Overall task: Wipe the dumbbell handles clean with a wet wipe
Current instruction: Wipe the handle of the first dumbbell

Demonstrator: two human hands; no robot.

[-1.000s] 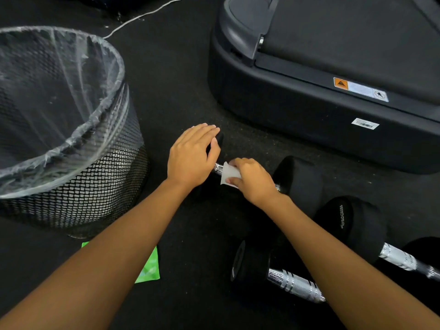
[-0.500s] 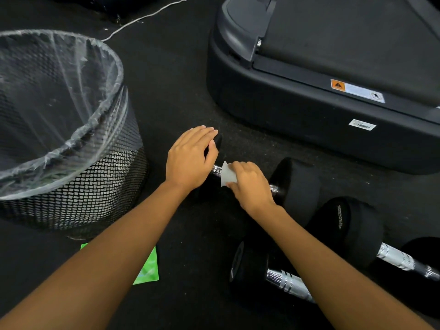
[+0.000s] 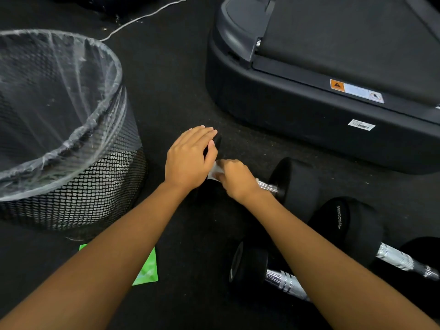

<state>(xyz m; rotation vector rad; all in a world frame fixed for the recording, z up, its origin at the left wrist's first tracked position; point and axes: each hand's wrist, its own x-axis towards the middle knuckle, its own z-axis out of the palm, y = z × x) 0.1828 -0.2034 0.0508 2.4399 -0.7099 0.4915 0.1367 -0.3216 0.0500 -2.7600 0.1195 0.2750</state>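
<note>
Left hand, its fingers straight and released, rests atop one head of the dumbbell on the floor, while the right hand, fingers clenched, grasps the white wet wipe around the chrome handle emerging just right of them.

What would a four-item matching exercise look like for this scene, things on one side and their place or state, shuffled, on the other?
Things:
1. wet wipe
2. left hand
3. green packet
4. mesh bin

Place or state:
A. lined with a clear bag
B. lying flat beside the bin's base
C. resting on a dumbbell's black end
D. pinched by the right hand against a dumbbell handle

Pairs: 1-D, 2-C, 3-B, 4-A
</note>
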